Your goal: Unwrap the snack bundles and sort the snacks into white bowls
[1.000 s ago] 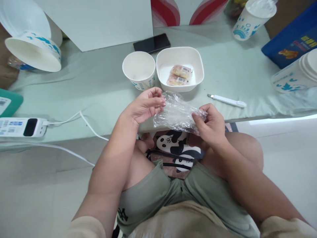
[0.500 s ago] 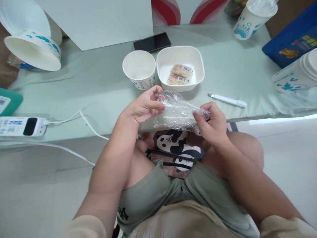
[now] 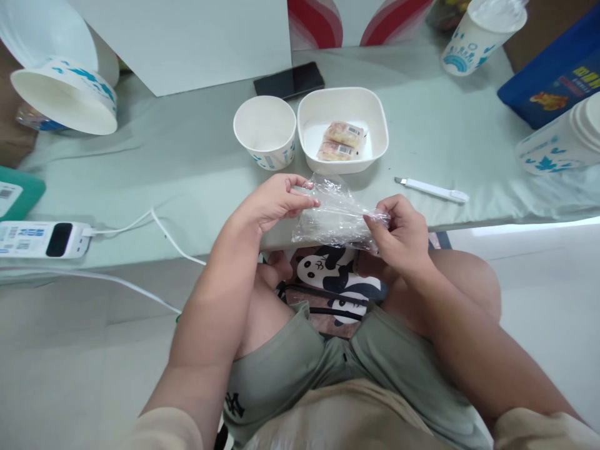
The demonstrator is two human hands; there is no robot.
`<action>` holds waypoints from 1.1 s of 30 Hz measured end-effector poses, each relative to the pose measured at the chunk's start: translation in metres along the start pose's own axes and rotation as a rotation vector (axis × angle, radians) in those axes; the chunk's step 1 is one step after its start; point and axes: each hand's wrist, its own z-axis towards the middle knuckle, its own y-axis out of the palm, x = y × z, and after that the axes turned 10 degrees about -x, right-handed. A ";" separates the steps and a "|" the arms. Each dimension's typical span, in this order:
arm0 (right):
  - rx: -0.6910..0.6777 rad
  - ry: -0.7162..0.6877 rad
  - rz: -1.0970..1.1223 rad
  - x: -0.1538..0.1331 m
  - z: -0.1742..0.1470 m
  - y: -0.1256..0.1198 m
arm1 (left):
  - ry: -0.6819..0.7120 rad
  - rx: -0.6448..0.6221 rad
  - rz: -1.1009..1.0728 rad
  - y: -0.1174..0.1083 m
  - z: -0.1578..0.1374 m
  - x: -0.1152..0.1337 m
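Observation:
A crinkled clear plastic bag (image 3: 334, 219) is stretched between my two hands at the table's front edge. My left hand (image 3: 284, 203) pinches its upper left part between thumb and fingers. On the other side, my right hand (image 3: 400, 231) grips the bag's gathered right end. What, if anything, is inside the bag is hard to make out. Just beyond it stand a white paper cup (image 3: 265, 128) and a white square bowl (image 3: 377, 134). Two small wrapped snacks (image 3: 341, 141) lie in the bowl. A white utility knife (image 3: 434, 189) rests right of my right hand.
A black phone (image 3: 290, 80) lies behind the cup. At left are a tipped paper bucket (image 3: 65, 103) and a white power bank (image 3: 44, 239) with a cable. Stacked cups (image 3: 560, 140), another cup (image 3: 482, 40) and a blue package (image 3: 548, 78) stand at right.
My left hand has moved slightly down and right along the bag, its fingers closer together. The right hand keeps its grip, and the bag is a little more bunched.

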 end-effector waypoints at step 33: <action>0.056 -0.054 -0.049 0.017 0.022 0.002 | 0.045 -0.086 0.164 -0.016 0.003 0.000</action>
